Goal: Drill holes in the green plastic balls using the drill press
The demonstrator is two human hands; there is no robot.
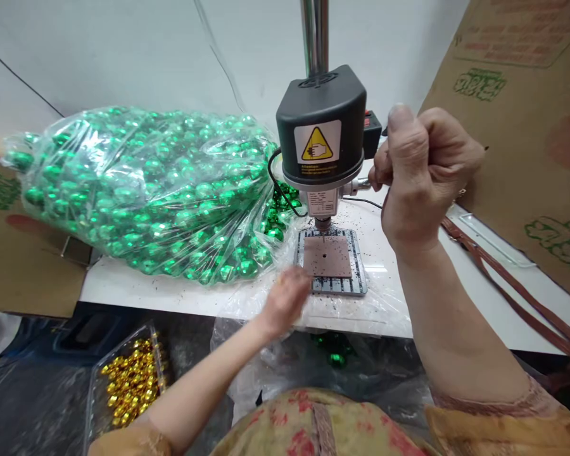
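A small bench drill press [321,136] with a black head and a yellow warning label stands on the white table. My right hand [420,171] is closed in a fist around its feed lever [360,184], with the thumb up. Under the chuck [323,223], a brown square board [330,256] with a small hole lies on the slotted metal base [358,278]. My left hand [289,301] is at the front left corner of this board, blurred by motion. Its fingers look curled, but whether they hold anything is unclear.
A large clear bag of shiny green beads [161,196] lies left of the press. Gold beads fill a clear bin [123,380] below the table. Cardboard boxes [517,126] flank both sides. A brown strap [503,278] lies at right. Dark shavings surround the base.
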